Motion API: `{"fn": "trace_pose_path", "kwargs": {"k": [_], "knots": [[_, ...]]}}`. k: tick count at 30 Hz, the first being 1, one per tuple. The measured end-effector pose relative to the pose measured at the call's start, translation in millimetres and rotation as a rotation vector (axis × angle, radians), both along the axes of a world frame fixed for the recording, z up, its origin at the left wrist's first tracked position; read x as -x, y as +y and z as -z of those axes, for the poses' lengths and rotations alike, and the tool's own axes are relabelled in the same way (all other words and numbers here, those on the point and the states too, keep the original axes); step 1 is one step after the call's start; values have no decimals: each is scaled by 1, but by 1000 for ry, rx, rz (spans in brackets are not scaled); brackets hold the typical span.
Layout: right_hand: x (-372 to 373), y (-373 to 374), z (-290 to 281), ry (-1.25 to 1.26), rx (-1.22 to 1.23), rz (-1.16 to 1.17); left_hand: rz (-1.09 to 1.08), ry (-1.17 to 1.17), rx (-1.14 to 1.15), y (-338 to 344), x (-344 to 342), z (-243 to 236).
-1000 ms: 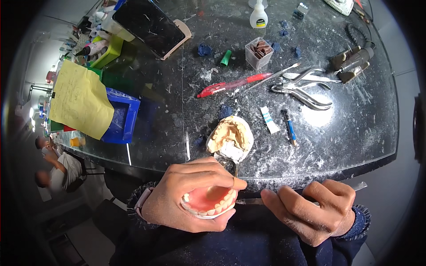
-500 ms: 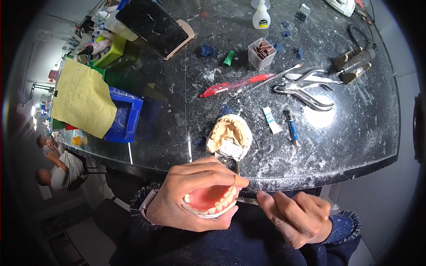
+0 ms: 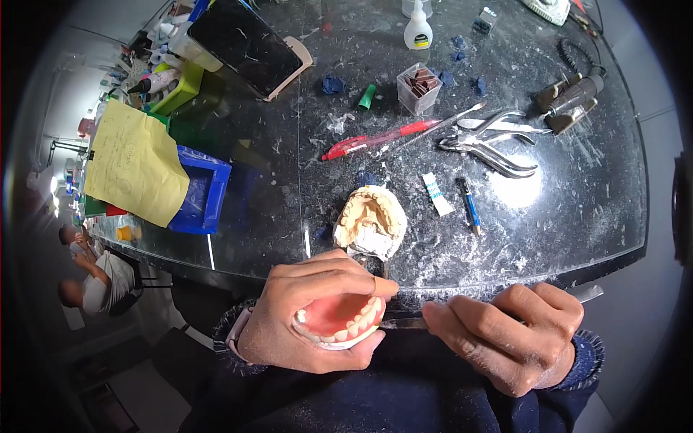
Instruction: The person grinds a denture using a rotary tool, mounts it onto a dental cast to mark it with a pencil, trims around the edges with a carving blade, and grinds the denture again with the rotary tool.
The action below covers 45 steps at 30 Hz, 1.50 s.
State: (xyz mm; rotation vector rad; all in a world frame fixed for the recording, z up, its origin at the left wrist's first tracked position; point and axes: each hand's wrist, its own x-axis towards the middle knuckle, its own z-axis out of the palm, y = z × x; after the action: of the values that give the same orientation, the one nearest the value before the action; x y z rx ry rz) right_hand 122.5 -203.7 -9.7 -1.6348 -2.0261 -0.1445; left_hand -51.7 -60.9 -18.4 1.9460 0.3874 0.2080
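Observation:
My left hand (image 3: 278,317) is wrapped round a denture (image 3: 339,336) with pink gum and pale teeth on a white base, its teeth turned up and toward the right. A tan covering is on one fingertip. My right hand (image 3: 516,335) grips a slim metal dental carving tool (image 3: 408,324). One end of the tool reaches the denture's right edge, while its flat other end shows beyond my right knuckles. Most of the handle is hidden in my fist. Just beyond my left hand, a beige and white plaster dental cast (image 3: 369,224) lies on the dark bench.
Farther off lie a red pen (image 3: 375,140), pliers (image 3: 494,144), a blue pencil stub (image 3: 471,207) and a clear box (image 3: 419,89) of brown pieces. A handpiece (image 3: 574,101) rests at right. Blue bins (image 3: 206,189) and a phone (image 3: 249,47) stand left. White dust covers the bench.
My right hand has moved to the right and turned, so the tool's far end now shows. The tool's near end is now visible at the denture's edge. My left hand barely shifts.

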Motion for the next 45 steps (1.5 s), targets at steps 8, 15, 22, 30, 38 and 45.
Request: {"fn": "trace_pose_path", "kwargs": {"k": [8,15,22,30,38,45], "knots": [[-3,9,-7,-133,-5,-101,-25,-21,-1,-2,0,5],[29,-11,6,-75,42,32,-61,-45,-14,-1,6,8],[12,-7,-1,98,148,121,-29,-12,63,-1,3,1],[7,-5,-8,-180,-45,20,130,-112,146,8,6,13],[7,2,-9,-220,-55,-70,139,-14,178,8,3,7],[27,-9,7,-168,-26,11,73,-20,227,5,8,9]]}}
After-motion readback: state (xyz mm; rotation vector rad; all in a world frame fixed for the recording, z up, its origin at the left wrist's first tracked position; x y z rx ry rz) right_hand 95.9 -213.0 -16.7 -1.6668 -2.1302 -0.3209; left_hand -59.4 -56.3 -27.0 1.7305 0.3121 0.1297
